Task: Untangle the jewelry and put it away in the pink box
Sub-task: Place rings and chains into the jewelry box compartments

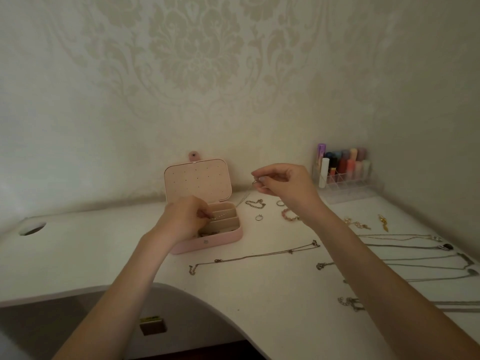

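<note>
The pink box (207, 240) sits open a little left of the frame's middle, its lid propped up against the wall. The left hand (181, 219) reaches into the box from the near side, fingers curled and pinching something small over the compartments; what it holds is too small to tell. The right hand (283, 184) is raised above the table (78, 255), just right of the lid, thumb and fingers pinching a ring (255, 182) at its left tip.

Below that hand, to the right of the box, lie a chain bracelet (255, 203), another ring (259, 217) and a pink bead bracelet (289, 215). A long necklace (259, 254) stretches across the table in front of the box, between the two forearms. More necklaces (415, 258) lie spread at the right edge.
</note>
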Demonstrator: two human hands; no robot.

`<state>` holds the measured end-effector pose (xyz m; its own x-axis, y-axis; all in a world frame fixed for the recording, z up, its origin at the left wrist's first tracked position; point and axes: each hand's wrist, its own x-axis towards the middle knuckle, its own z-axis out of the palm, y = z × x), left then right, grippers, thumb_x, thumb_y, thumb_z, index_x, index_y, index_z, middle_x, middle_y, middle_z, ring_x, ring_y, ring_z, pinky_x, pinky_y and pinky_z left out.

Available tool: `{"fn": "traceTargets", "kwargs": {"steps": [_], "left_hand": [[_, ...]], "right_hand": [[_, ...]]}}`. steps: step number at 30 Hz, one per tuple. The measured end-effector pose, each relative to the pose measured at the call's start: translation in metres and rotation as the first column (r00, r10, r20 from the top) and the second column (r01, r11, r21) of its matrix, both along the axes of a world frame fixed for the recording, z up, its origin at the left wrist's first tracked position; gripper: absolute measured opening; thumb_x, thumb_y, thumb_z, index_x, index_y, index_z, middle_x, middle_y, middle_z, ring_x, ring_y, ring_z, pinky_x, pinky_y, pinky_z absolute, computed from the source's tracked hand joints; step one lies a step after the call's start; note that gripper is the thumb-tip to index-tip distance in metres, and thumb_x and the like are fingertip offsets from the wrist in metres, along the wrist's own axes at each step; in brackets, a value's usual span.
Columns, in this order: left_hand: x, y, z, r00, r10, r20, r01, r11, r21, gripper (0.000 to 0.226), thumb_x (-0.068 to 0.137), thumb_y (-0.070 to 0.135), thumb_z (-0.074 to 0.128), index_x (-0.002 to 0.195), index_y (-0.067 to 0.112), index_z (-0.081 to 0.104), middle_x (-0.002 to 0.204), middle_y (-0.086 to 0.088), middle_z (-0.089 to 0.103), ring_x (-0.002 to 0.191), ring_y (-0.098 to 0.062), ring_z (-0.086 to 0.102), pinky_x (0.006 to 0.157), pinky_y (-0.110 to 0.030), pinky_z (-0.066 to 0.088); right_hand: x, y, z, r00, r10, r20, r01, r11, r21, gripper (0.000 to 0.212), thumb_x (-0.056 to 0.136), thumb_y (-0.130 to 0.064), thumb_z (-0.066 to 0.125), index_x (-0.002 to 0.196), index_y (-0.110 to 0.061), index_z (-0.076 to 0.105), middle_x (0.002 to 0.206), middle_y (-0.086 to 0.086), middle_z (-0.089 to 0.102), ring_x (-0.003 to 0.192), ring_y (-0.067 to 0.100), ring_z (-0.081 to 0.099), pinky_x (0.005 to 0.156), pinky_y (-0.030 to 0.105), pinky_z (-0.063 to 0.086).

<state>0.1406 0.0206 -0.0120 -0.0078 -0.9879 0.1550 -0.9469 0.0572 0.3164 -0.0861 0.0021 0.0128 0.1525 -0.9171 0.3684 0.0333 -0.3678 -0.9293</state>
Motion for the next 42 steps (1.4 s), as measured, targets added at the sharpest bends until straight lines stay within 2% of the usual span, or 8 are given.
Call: {"fn": "traceTargets", "kwargs": {"steps": [7,11,15,21,27,33,38,42], "left_hand": [[-0.020,0.009,0.003,0.776,-0.198,-0.599,0.244,0.970,-0.005,0.048,0.073,0.035,0.076,0.118,0.035,0.057,0.101,0.013,0.071,0.097,0.001,0.065,0.083,-0.019,0.049],[-0.023,0.013,-0.006,0.695,-0.176,-0.697,0.142,0.984,-0.107,0.025,0.078,0.012,0.076,0.094,0.029,0.066,0.082,0.003,0.075,0.080,-0.007,0.069,0.073,-0.022,0.051],[-0.003,0.012,-0.009,0.761,-0.162,-0.628,0.023,0.974,-0.223,0.016,0.078,0.003,0.072,0.082,0.018,0.068,0.071,0.000,0.071,0.066,-0.001,0.064,0.068,-0.012,0.047],[0.006,0.010,-0.023,0.938,-0.159,-0.309,0.084,0.967,-0.241,0.030,0.075,-0.003,0.064,0.072,0.027,0.066,0.072,0.010,0.067,0.075,-0.006,0.063,0.075,-0.025,0.049],[0.009,0.008,-0.037,0.957,-0.169,-0.238,0.113,0.967,-0.229,0.027,0.072,0.003,0.068,0.071,0.029,0.072,0.069,0.010,0.068,0.072,-0.012,0.063,0.076,-0.032,0.051],[0.014,0.016,-0.042,0.890,-0.300,-0.343,0.203,0.935,-0.291,0.005,0.072,0.024,0.080,0.071,0.028,0.077,0.079,0.021,0.070,0.079,-0.009,0.063,0.075,-0.028,0.046],[0.007,0.022,-0.045,0.882,-0.288,-0.372,0.196,0.944,-0.264,0.023,0.065,0.033,0.076,0.063,0.055,0.068,0.084,0.036,0.063,0.083,0.004,0.060,0.081,-0.028,0.043],[0.002,0.024,-0.050,0.885,-0.266,-0.383,0.171,0.949,-0.265,0.020,0.068,0.017,0.083,0.068,0.035,0.076,0.079,0.039,0.062,0.084,0.008,0.060,0.088,-0.031,0.045]], "right_hand": [[0.035,0.005,-0.006,0.995,0.101,0.011,-0.101,0.994,0.031,0.016,0.087,0.009,0.058,0.093,0.001,0.071,0.077,0.008,0.069,0.067,0.008,0.068,0.068,0.016,0.055],[0.047,0.000,-0.003,0.995,0.077,0.060,-0.078,0.997,0.007,0.014,0.087,0.008,0.059,0.092,0.001,0.070,0.077,0.010,0.068,0.067,0.012,0.067,0.070,0.022,0.058],[0.039,-0.010,-0.019,0.966,-0.132,-0.221,0.111,0.989,-0.102,0.014,0.084,-0.002,0.067,0.086,-0.014,0.073,0.074,0.003,0.068,0.067,0.015,0.062,0.069,0.034,0.056],[0.041,-0.004,-0.036,0.585,-0.307,-0.751,-0.023,0.919,-0.394,0.017,0.090,-0.019,0.058,0.097,-0.027,0.071,0.092,-0.009,0.067,0.092,0.010,0.055,0.073,0.027,0.040],[0.043,-0.002,-0.042,0.503,-0.254,-0.826,-0.121,0.926,-0.358,0.027,0.091,-0.010,0.052,0.105,-0.024,0.070,0.102,-0.002,0.067,0.100,0.020,0.056,0.076,0.031,0.040],[-0.002,-0.006,-0.029,0.620,-0.156,-0.769,0.007,0.981,-0.193,0.014,0.089,-0.017,0.065,0.099,-0.022,0.072,0.097,-0.011,0.067,0.093,0.011,0.061,0.088,0.033,0.048],[-0.054,0.011,-0.029,0.546,-0.103,-0.831,0.099,0.993,-0.058,0.010,0.081,-0.024,0.075,0.090,-0.028,0.076,0.111,-0.013,0.066,0.102,0.008,0.061,0.093,0.030,0.046],[-0.066,0.032,-0.042,0.419,-0.080,-0.905,0.154,0.988,-0.016,0.021,0.080,-0.033,0.075,0.101,-0.034,0.073,0.127,-0.011,0.060,0.115,0.012,0.055,0.093,0.028,0.043]]}}
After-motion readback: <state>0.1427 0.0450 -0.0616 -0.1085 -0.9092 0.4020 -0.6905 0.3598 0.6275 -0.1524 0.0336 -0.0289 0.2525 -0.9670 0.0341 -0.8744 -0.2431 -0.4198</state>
